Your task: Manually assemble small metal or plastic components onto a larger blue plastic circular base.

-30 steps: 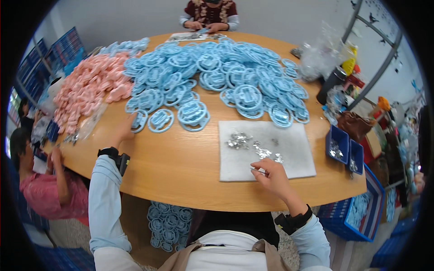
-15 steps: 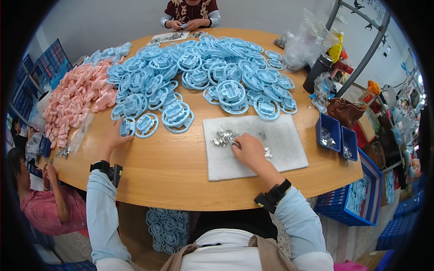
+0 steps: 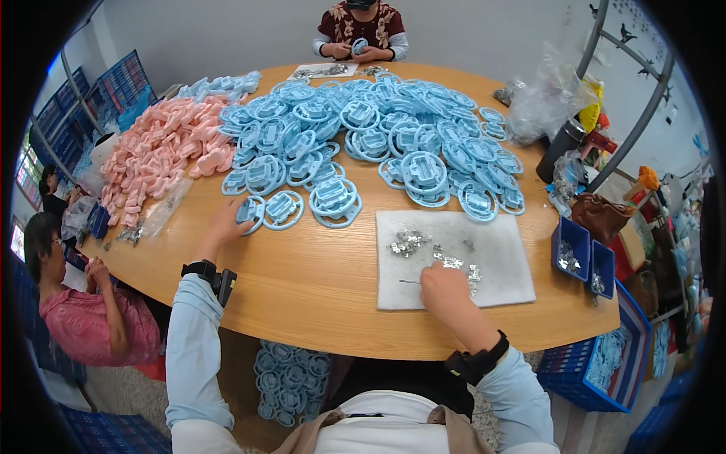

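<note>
My left hand (image 3: 221, 229) is at the left front of the blue heap, fingers closed on the edge of a round blue plastic part (image 3: 252, 213) lying on the table. Beside it lies another blue ring-shaped part (image 3: 283, 209). Over the white pad (image 3: 499, 234), my right hand (image 3: 445, 286) is closed around a thin metal tool (image 3: 409, 282) that points left; its exact kind is unclear. Just beyond those knuckles lie small shiny metal pieces (image 3: 451, 262), with more by the hand's right side. A denser pile of metal pieces (image 3: 408, 242) rests on the pad's left part.
Blue parts (image 3: 363, 117) are heaped across the table, pink parts (image 3: 162, 147) at left. Two blue bins (image 3: 569, 246) of metal pieces stand right of the pad, near a dark cylinder (image 3: 561, 150). Co-workers sit opposite (image 3: 361, 34) and at left (image 3: 98, 321). A blue crate (image 3: 597, 363) stands lower right.
My right hand has drawn back from the left metal pile toward the pad's near side, still with the tool. My left hand stays at the blue part. The whole view has shifted.
</note>
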A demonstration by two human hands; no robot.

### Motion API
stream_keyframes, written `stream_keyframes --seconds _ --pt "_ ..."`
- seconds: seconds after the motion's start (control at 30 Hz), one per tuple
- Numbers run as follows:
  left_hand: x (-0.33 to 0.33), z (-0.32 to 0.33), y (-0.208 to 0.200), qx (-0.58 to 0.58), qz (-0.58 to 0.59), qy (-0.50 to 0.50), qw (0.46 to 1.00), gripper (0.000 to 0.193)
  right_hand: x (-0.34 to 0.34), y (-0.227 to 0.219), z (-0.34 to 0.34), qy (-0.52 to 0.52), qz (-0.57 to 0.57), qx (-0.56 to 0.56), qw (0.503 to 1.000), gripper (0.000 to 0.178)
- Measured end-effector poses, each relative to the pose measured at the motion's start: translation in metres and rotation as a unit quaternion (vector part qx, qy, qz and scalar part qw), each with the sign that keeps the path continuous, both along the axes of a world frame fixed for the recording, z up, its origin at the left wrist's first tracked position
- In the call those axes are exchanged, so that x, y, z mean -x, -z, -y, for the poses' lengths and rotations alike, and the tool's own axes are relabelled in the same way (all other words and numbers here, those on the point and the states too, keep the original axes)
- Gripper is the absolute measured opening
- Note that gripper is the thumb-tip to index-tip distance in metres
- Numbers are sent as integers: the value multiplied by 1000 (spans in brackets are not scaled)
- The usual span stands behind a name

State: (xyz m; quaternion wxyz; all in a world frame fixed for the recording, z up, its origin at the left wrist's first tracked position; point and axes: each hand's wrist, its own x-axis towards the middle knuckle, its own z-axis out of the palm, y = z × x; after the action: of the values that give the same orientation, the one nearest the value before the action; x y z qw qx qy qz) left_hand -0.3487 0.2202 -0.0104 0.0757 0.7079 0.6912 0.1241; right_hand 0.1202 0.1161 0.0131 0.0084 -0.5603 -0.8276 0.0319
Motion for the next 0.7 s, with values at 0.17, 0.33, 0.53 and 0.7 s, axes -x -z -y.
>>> stream_keyframes --seconds 0.17,0.33,0.53,0.7 --pt "27 3 31 -31 77 1 997 81 0 3 -3 13 -171 15 985 13" --pt "-12 21 -9 83 54 2 995 84 -37 8 -17 66 -288 30 955 14" --pt "-34 49 -24 -43 29 27 998 77 -34 14 -7 -21 -266 24 963 14" --pt "-118 84 -46 -113 97 108 983 69 -40 24 -8 -36 -245 31 968 13"
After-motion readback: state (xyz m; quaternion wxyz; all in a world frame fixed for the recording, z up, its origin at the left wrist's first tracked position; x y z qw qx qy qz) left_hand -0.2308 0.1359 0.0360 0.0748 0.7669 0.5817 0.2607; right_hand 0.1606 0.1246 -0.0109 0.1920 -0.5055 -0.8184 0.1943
